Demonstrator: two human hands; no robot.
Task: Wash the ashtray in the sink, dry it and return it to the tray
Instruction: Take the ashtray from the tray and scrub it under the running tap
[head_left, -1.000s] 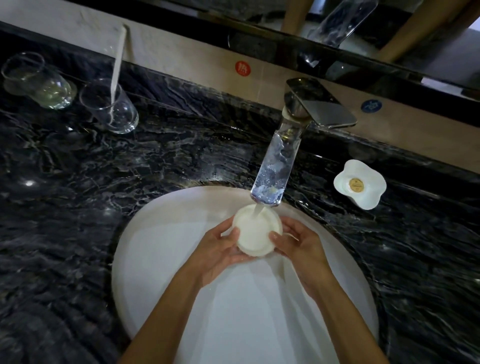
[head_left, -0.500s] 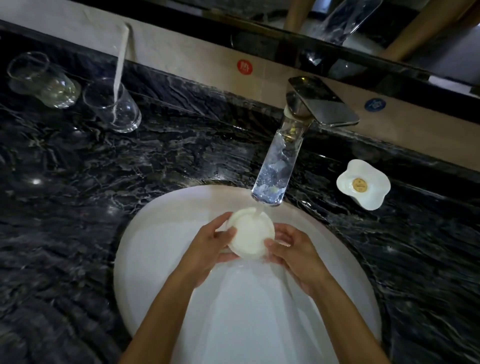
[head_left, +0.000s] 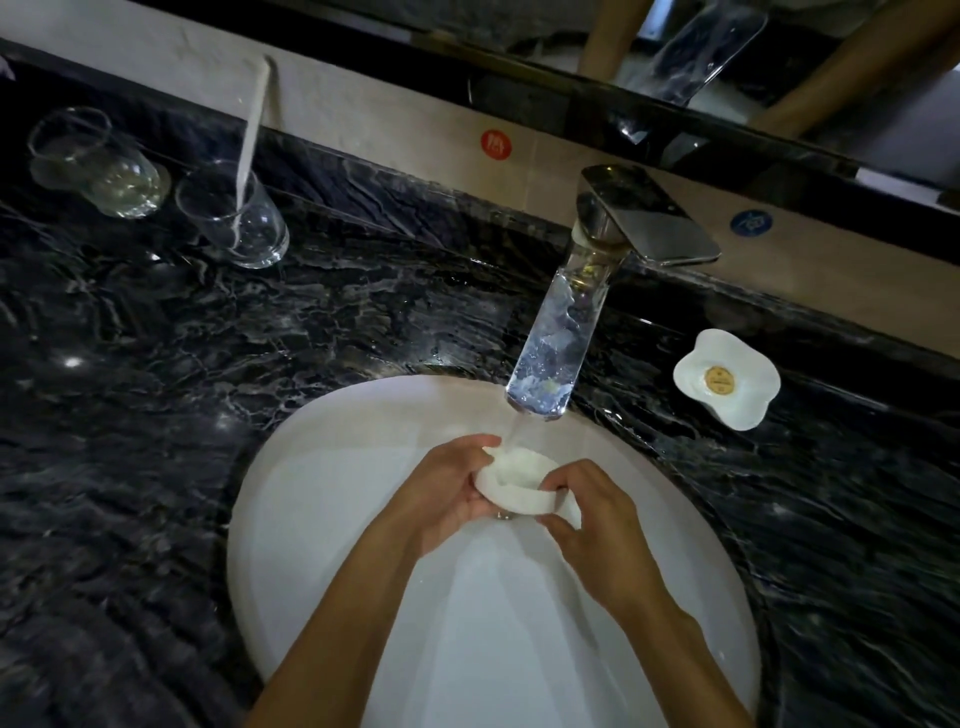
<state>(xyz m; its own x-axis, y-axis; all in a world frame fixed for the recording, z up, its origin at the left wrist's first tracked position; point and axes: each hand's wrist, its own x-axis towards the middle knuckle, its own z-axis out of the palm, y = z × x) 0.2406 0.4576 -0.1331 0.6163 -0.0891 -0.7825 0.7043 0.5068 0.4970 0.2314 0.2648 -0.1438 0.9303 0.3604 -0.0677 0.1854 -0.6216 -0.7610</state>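
Observation:
A small round white ashtray (head_left: 519, 480) is held over the white sink basin (head_left: 311, 519), right under the stream of water running from the clear glass faucet spout (head_left: 548, 358). My left hand (head_left: 447, 493) grips its left side, thumb on the rim. My right hand (head_left: 592, 525) holds its right edge with fingers curled around it. The ashtray is tilted, its hollow facing up and toward me. No tray is in view.
Dark marble countertop (head_left: 156, 389) surrounds the basin. Two clear glasses (head_left: 98, 166) (head_left: 234, 218) stand at the back left, one holding a white stick. A white flower-shaped dish (head_left: 727, 384) with a gold disc lies right of the faucet. The chrome faucet handle (head_left: 649, 218) is behind the spout.
The ashtray has been turned and tilted under the water; earlier its flat side faced me. Both hands shifted their grip around it and moved slightly lower.

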